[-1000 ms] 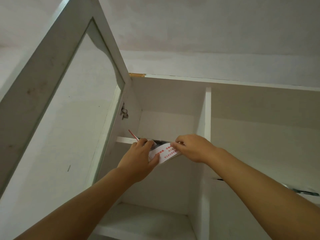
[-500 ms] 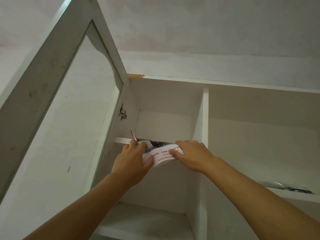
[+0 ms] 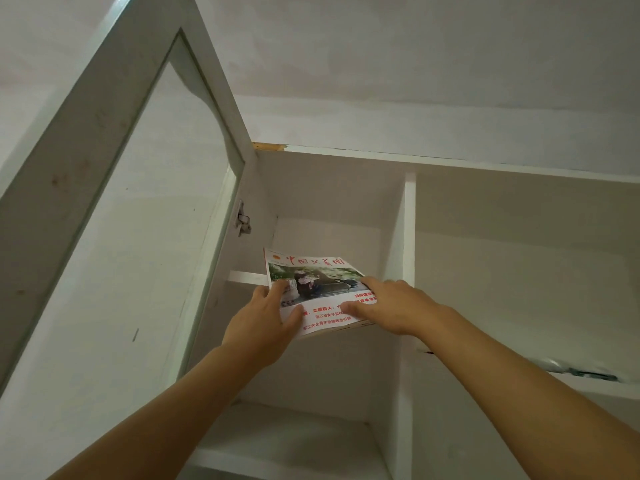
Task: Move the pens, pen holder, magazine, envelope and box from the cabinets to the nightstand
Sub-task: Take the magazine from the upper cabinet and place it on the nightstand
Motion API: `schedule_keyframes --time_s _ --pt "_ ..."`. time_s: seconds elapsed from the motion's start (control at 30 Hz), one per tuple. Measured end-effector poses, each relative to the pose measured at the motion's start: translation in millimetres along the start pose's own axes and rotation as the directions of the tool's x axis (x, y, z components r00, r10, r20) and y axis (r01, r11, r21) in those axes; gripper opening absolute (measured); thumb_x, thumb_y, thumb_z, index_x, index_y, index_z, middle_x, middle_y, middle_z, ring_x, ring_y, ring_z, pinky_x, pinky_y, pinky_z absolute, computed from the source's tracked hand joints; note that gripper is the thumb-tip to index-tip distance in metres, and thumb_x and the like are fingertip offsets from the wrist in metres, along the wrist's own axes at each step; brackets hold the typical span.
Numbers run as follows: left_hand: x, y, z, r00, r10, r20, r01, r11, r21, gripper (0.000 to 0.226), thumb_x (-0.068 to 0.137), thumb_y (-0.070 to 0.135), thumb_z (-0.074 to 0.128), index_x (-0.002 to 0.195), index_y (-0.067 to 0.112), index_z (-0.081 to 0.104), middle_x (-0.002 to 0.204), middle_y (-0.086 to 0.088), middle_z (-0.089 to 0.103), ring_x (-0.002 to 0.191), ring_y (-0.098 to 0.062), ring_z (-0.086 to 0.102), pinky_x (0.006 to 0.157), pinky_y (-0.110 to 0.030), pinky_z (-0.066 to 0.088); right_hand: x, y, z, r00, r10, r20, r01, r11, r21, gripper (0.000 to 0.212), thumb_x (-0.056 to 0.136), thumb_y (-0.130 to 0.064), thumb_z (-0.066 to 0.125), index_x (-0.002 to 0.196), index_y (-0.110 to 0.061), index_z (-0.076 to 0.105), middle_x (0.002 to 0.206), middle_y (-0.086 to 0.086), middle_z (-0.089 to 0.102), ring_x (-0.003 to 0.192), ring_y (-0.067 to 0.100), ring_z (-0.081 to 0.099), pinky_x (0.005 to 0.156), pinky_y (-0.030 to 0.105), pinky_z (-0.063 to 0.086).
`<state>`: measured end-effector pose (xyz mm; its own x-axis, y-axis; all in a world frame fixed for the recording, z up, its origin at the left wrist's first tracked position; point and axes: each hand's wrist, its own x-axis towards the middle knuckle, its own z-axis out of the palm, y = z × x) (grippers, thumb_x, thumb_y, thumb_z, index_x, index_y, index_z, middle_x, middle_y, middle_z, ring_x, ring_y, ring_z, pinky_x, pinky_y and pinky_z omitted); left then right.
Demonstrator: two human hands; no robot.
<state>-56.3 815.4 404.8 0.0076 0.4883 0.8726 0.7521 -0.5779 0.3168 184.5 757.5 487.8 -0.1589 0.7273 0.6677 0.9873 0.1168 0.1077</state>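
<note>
Two hands hold the magazine (image 3: pixel 318 292) at the upper shelf (image 3: pixel 244 277) — left hand (image 3: pixel 265 327) and right hand (image 3: pixel 394 306) pinching its near corners. We judge it light, floppy, glossy — support both edges.

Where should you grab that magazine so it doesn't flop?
Probably by its two side edges near the front, coming from below and in front, as the left hand and right hand do now. The magazine is thin and bendy and tilts out past the shelf, so two hands keep it flat.
</note>
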Motion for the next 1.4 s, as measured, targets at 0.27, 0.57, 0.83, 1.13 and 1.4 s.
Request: schedule_keyframes --time_s 0.27,0.57,0.83,1.13,1.4 --pt "-1 -4 -1 0.999 -0.022 -0.039 0.022 0.999 0.024 0.055 0.099 0.061 0.045 0.146 0.037 0.031 0.142 0.001 0.051 0.091 -0.016 0.067 0.068 -0.029 0.061 -4 -1 12 0.995 -0.019 -0.097 0.026 0.997 0.076 0.084 0.075 -0.087 0.06 0.142 -0.038 0.046 0.124 -0.007 0.065 0.105 0.016 0.063 0.091 0.047 0.059" --pt "-2 -4 6 0.993 -0.085 -0.084 0.073 0.989 -0.131 0.051 0.098 0.063 0.048 0.143 0.044 0.032 0.125 0.0 0.057 0.08 -0.01 0.065 0.062 -0.028 0.056 5 -10 8 1.0 0.002 -0.026 0.001 0.993 0.122 0.092 0.081 -0.084 0.059 0.156 -0.041 0.029 0.133 0.0 0.06 0.114 0.023 0.062 0.098 0.051 0.054" --pt "-50 -3 11 0.992 -0.089 -0.093 0.064 0.968 -0.244 0.051 0.094 0.062 0.056 0.14 0.047 0.037 0.117 0.009 0.058 0.077 -0.008 0.069 0.062 -0.03 0.062 -36 -6 29 0.985 -0.028 -0.169 0.073 0.96 0.269 0.093 0.083 -0.074 0.067 0.16 -0.038 0.03 0.152 -0.003 0.04 0.134 0.02 0.047 0.105 0.05 0.052" --pt "-132 13 42 0.999 -0.031 -0.034 0.021 0.966 -0.258 0.05 0.096 0.026 0.068 0.143 0.035 0.051 0.126 0.017 0.059 0.09 0.007 0.057 0.069 -0.005 0.04 -133 -14 102 0.992 -0.099 -0.074 0.123 0.848 0.516 0.082 0.099 -0.017 0.07 0.164 -0.036 0.023 0.139 -0.029 0.024 0.127 -0.006 0.034 0.094 0.003 0.041" --pt "-242 -6 65 0.971 -0.142 0.19 0.203 0.914 -0.353 0.049 0.093 0.028 0.072 0.137 0.04 0.055 0.126 0.021 0.062 0.114 -0.004 0.064 0.089 -0.037 0.062 -239 6 180 0.991 0.016 0.136 -0.114 0.647 0.754 0.075 0.098 -0.009 0.07 0.159 -0.039 0.036 0.147 -0.024 0.038 0.135 -0.003 0.041 0.08 -0.001 0.045"
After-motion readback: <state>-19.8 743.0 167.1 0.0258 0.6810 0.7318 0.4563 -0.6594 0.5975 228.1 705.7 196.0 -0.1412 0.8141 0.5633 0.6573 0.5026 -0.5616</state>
